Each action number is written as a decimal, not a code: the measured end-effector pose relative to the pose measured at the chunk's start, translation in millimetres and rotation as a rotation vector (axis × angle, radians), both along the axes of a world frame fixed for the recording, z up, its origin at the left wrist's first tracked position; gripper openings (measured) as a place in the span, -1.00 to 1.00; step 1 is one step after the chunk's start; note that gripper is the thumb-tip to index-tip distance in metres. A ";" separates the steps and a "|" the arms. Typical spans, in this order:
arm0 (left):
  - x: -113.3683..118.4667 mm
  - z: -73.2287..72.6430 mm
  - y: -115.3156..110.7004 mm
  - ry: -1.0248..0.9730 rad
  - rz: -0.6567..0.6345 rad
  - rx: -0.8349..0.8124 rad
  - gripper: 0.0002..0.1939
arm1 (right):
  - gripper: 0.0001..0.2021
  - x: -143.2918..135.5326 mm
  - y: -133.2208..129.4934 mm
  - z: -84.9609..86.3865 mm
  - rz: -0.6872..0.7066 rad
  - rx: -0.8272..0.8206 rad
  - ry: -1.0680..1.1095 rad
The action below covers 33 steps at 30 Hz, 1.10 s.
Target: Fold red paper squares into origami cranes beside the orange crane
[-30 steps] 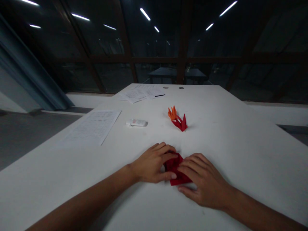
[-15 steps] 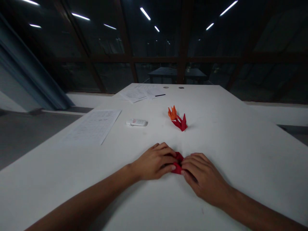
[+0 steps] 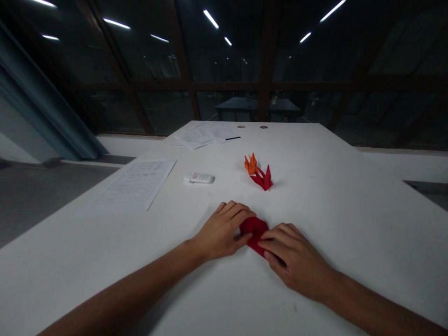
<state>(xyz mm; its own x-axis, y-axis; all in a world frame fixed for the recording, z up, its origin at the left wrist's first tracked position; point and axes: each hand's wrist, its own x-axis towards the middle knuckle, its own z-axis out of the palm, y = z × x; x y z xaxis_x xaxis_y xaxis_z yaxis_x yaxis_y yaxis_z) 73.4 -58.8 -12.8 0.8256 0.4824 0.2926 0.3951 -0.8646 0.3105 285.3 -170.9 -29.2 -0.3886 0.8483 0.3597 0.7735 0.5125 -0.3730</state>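
A piece of folded red paper lies on the white table between my two hands. My left hand holds its left edge, with the fingers at the upper left corner and the thumb on the near left side. From the right, my right hand grips the paper's lower right part, fingertips on top and thumb at the near edge. Beyond the hands stand an orange folded paper figure and a red folded paper figure, touching each other.
A white bottle-like item lies left of the paper figures. Further left is a printed sheet. More papers and a black pen-like stick lie near the far edge, by two round discs.
My left hand has shifted slightly away and left, and its fingers have spread a little. More of the red paper's surface now shows between the hands.
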 end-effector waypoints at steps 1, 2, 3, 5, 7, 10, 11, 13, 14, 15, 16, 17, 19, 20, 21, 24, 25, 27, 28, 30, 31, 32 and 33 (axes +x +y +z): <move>0.1 -0.4 0.0 0.003 0.031 0.009 -0.60 | -0.74 -0.8 -0.8 1.5 0.004 -0.003 -0.009; 0.2 -0.8 0.1 0.010 0.059 0.010 -0.60 | -0.73 -1.5 -1.5 2.8 0.007 -0.009 -0.018; 0.5 -1.1 0.2 0.020 0.079 0.003 -0.60 | -0.72 -2.0 -2.1 3.9 0.009 -0.016 -0.023; 0.9 -1.6 0.9 0.039 0.089 -0.029 -0.60 | -0.72 -2.4 -3.4 5.6 0.015 -0.034 -0.026; 1.3 -2.1 2.1 0.046 0.067 -0.072 -0.60 | -0.72 -2.4 -4.4 6.8 0.028 -0.051 -0.027; 1.8 -2.7 3.8 0.016 0.032 -0.137 -0.57 | -0.71 -1.8 -5.4 7.9 0.040 -0.069 -0.031; 2.0 -2.8 3.9 -0.004 0.027 -0.159 -0.56 | -0.70 -1.4 -5.6 8.0 0.041 -0.076 -0.035; 2.5 -3.2 3.6 -0.043 0.016 -0.213 -0.54 | -0.68 -0.8 -5.6 7.7 0.040 -0.095 -0.046; 2.8 -3.5 3.2 -0.062 0.003 -0.252 -0.54 | -0.67 -0.5 -5.6 7.4 0.037 -0.104 -0.047; 3.1 -4.1 2.8 -0.076 -0.010 -0.290 -0.54 | -0.66 -0.2 -5.5 7.1 0.034 -0.113 -0.046; 3.4 -5.0 2.5 -0.097 -0.032 -0.348 -0.52 | -0.66 -0.1 -5.4 7.0 0.020 -0.119 -0.037; 3.7 -6.1 2.3 -0.123 -0.051 -0.395 -0.48 | -0.65 -0.1 -5.2 7.1 0.015 -0.126 -0.028; 4.2 -8.8 2.6 -0.141 -0.050 -0.424 -0.43 | -0.65 -0.4 -5.0 7.7 0.012 -0.139 -0.007; 4.4 -10.0 2.8 -0.142 -0.055 -0.429 -0.39 | -0.65 -0.6 -4.9 8.1 0.012 -0.139 -0.003; 4.6 -11.0 3.0 -0.151 -0.057 -0.431 -0.36 | -0.64 -0.8 -4.7 8.3 0.015 -0.138 0.003; 4.7 -12.7 2.8 -0.151 -0.052 -0.437 -0.36 | -0.62 -0.6 -3.2 5.7 0.025 -0.127 0.039; 4.6 -12.7 2.5 -0.144 -0.056 -0.437 -0.37 | -0.64 -0.1 -2.4 3.4 0.012 -0.122 0.061; 4.0 -12.3 1.6 -0.126 -0.083 -0.422 -0.39 | -0.68 1.4 -0.5 -2.7 -0.058 -0.118 0.122; 3.5 -11.7 1.1 -0.116 -0.101 -0.409 -0.40 | -0.68 2.3 0.4 -5.9 -0.105 -0.117 0.155; 2.2 -9.9 0.1 -0.100 -0.138 -0.374 -0.38 | -0.62 4.2 2.0 -10.9 -0.184 -0.112 0.207; 1.4 -8.5 -0.5 -0.092 -0.155 -0.355 -0.36 | -0.59 5.0 2.6 -12.2 -0.203 -0.105 0.219; 0.6 -6.9 -1.1 -0.084 -0.173 -0.337 -0.35 | -0.58 5.6 3.2 -12.5 -0.205 -0.095 0.219; 0.0 -5.0 -1.6 -0.078 -0.192 -0.321 -0.34 | -0.62 6.0 3.8 -11.8 -0.192 -0.088 0.206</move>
<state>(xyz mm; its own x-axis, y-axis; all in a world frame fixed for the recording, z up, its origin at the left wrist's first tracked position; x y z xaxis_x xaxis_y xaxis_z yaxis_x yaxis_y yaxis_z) 73.4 -60.3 -17.8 0.8911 0.3986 0.2171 0.2002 -0.7745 0.6001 291.3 -167.1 -41.0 -0.1438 0.9307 0.3363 0.7564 0.3225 -0.5690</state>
